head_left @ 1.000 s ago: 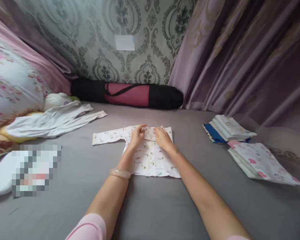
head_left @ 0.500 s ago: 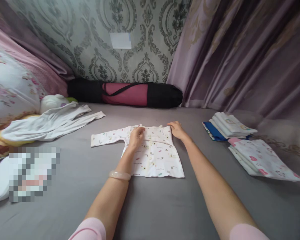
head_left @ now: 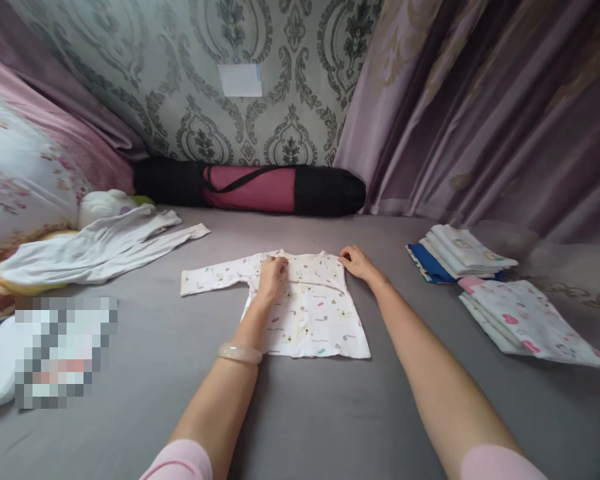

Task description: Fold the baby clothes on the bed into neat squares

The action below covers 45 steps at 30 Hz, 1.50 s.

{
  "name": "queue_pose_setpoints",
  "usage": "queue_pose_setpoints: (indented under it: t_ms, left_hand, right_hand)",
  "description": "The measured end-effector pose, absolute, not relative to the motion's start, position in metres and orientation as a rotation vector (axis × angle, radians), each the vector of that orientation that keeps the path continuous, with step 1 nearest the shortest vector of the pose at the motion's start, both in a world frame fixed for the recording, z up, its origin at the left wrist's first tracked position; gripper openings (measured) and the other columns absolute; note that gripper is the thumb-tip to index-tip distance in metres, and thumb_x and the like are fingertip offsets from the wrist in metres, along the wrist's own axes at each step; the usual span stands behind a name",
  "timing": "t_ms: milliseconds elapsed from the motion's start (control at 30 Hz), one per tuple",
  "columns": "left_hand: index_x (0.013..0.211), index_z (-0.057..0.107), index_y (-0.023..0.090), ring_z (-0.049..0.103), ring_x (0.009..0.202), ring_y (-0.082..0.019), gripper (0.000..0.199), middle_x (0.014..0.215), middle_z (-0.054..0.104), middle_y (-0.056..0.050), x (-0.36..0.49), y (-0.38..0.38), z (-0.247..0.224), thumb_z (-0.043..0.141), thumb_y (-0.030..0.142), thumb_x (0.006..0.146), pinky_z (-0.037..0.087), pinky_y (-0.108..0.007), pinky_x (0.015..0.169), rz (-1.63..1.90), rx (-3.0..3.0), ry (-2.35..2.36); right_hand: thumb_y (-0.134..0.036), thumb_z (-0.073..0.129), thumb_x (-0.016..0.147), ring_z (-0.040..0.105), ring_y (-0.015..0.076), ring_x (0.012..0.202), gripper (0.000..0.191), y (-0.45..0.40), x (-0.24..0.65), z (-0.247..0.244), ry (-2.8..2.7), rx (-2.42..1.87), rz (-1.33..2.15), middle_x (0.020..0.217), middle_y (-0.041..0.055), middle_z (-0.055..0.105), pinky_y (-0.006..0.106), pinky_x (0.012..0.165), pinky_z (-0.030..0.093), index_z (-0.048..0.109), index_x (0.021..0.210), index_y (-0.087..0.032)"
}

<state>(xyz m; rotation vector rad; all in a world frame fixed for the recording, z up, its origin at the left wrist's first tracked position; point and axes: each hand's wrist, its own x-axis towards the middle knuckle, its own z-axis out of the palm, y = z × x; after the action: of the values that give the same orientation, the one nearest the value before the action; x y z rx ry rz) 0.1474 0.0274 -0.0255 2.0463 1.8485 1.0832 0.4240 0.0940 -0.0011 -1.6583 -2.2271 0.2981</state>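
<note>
A small white baby shirt (head_left: 310, 320) with a sparse coloured print lies flat on the grey sheet. Its left-hand sleeve stretches out to the side; the other sleeve does not stick out on the right and seems folded across the chest. My left hand (head_left: 273, 277), with a pale bangle (head_left: 240, 354) on the wrist, is closed on the cloth of the upper chest. At the shirt's right shoulder edge, my right hand (head_left: 356, 261) pinches the fabric between thumb and fingers. The fingertips of the left hand are partly hidden.
Folded cloths (head_left: 463, 250) and a pink-and-white folded pile (head_left: 535, 317) lie at right. White leggings (head_left: 95, 247) lie at left beside a floral pillow (head_left: 25, 160). A black and maroon long bag (head_left: 250, 188) rests along the wall. A blurred-out item (head_left: 70, 353) is nearer left.
My right hand has shifted very slightly at the shoulder edge, its fingers more curled. The left hand stays on the chest, and the shirt lies almost the same.
</note>
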Motion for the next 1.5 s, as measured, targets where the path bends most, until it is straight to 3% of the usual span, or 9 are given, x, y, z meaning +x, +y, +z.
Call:
queue_pose_setpoints:
  t_ms: [167, 467, 600, 733, 867, 1033, 1200, 1400, 1500]
  left_hand:
    - [0.083, 0.069, 0.014, 0.052, 0.085, -0.022, 0.026, 0.084, 0.055, -0.009, 0.149, 0.024, -0.027, 0.043, 0.011, 0.082, 0.043, -0.035, 0.082, 0.958, 2.113, 1.925]
    - [0.1, 0.064, 0.01, 0.058, 0.093, -0.022, 0.023, 0.095, 0.062, -0.014, 0.151, 0.013, 0.006, 0.045, 0.018, 0.089, 0.044, -0.033, 0.088, 0.811, 1.969, 1.964]
    - [0.11, 0.063, 0.01, 0.061, 0.099, -0.022, 0.028, 0.105, 0.065, -0.014, 0.141, 0.01, 0.029, 0.056, 0.024, 0.086, 0.045, -0.03, 0.089, 0.746, 1.9, 1.945]
    - [0.116, 0.062, 0.013, 0.062, 0.101, -0.021, 0.031, 0.109, 0.067, -0.012, 0.103, 0.0, 0.04, 0.052, 0.026, 0.09, 0.046, -0.029, 0.09, 0.754, 1.856, 2.007]
    - [0.11, 0.064, 0.012, 0.058, 0.111, -0.027, 0.027, 0.112, 0.066, -0.016, 0.042, -0.02, 0.037, 0.052, 0.022, 0.089, 0.042, -0.036, 0.098, 0.667, 1.728, 2.365]
    - [0.113, 0.063, 0.005, 0.055, 0.115, -0.035, 0.032, 0.116, 0.062, -0.024, 0.0, -0.039, 0.035, 0.05, 0.022, 0.089, 0.043, -0.047, 0.096, 0.69, 1.53, 2.574]
    - [0.114, 0.063, 0.017, 0.063, 0.102, -0.019, 0.031, 0.109, 0.07, -0.008, 0.055, -0.029, 0.033, 0.047, 0.017, 0.088, 0.047, -0.03, 0.094, 0.821, 1.882, 2.112]
    - [0.132, 0.049, 0.014, 0.062, 0.108, -0.021, 0.059, 0.117, 0.066, -0.013, 0.142, -0.008, 0.017, 0.046, 0.002, 0.075, 0.048, -0.032, 0.093, 0.855, 2.033, 1.618]
    - [0.133, 0.046, 0.013, 0.062, 0.108, -0.022, 0.053, 0.118, 0.065, -0.015, 0.154, -0.002, 0.004, 0.043, 0.005, 0.08, 0.047, -0.035, 0.093, 0.883, 2.016, 1.712]
  right_hand:
    - [-0.02, 0.052, 0.09, 0.057, 0.0194, 0.096, 0.018, 0.089, 0.421, -0.001, -2.27, -1.688, 0.179, 0.099, 0.0091, 0.064, 0.029, 0.089, 0.041, 0.068, 0.098, -0.015]
    - [-0.015, 0.04, 0.094, 0.057, 0.0236, 0.112, 0.036, 0.072, 0.398, 0.021, -2.227, -1.755, 0.139, 0.122, 0.0156, 0.061, 0.032, 0.097, 0.041, 0.058, 0.125, -0.011]
    - [-0.015, 0.035, 0.094, 0.055, 0.0246, 0.116, 0.04, 0.053, 0.361, 0.026, -2.316, -1.55, 0.144, 0.127, 0.0145, 0.059, 0.035, 0.101, 0.041, 0.056, 0.128, -0.012]
    - [-0.015, 0.036, 0.093, 0.051, 0.0229, 0.122, 0.041, 0.028, 0.325, 0.027, -2.484, -1.33, 0.21, 0.132, 0.0126, 0.057, 0.035, 0.106, 0.037, 0.055, 0.129, -0.011]
    - [-0.013, 0.034, 0.093, 0.048, 0.021, 0.127, 0.044, 0.008, 0.309, 0.027, -2.568, -1.222, 0.229, 0.137, 0.0125, 0.054, 0.033, 0.109, 0.035, 0.054, 0.131, -0.011]
    - [-0.018, 0.028, 0.097, 0.04, 0.0196, 0.135, 0.045, -0.006, 0.297, 0.026, -2.642, -1.217, 0.269, 0.144, 0.0128, 0.047, 0.034, 0.113, 0.027, 0.051, 0.135, -0.012]
    - [-0.029, 0.026, 0.098, 0.017, 0.0256, 0.145, 0.055, -0.01, 0.275, 0.023, -2.623, -1.431, 0.322, 0.155, 0.0155, 0.026, 0.045, 0.118, 0.01, 0.032, 0.147, -0.004]
    - [-0.028, 0.023, 0.096, 0.007, 0.0276, 0.146, 0.06, -0.006, 0.271, 0.019, -2.58, -1.6, 0.358, 0.158, 0.0162, 0.017, 0.05, 0.117, 0.005, 0.024, 0.149, -0.002]
    - [-0.025, 0.025, 0.093, 0.007, 0.0271, 0.146, 0.061, -0.005, 0.279, 0.017, -2.597, -1.593, 0.362, 0.158, 0.0161, 0.016, 0.049, 0.117, 0.004, 0.024, 0.149, -0.001]
